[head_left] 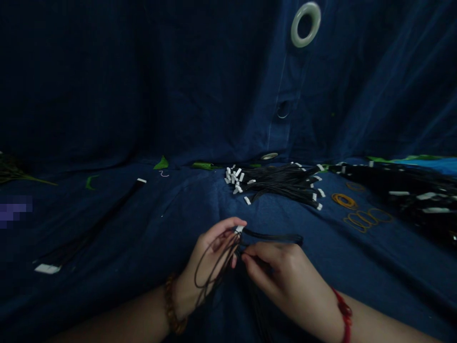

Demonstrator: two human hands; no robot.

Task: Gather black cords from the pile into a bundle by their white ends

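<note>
My left hand (217, 252), with a beaded bracelet at the wrist, is closed on a black cable (271, 235) near its white connector (239, 229). Thin black loops of the cable hang across the palm and below it. Right beside it, my right hand (285, 271) pinches part of the same dark strands between thumb and forefinger. Its wrist wears a red band. More dark strands run down between the two hands, too dim to make out well.
Behind my hands lies a pile of black cables (278, 181) with white ends. To the right are yellowish rubber bands (344, 200) and a larger dark heap (421, 186). A flat cable (103, 219) rests at left. Blue cloth (143, 81) hangs behind, with a pale ring (296, 32).
</note>
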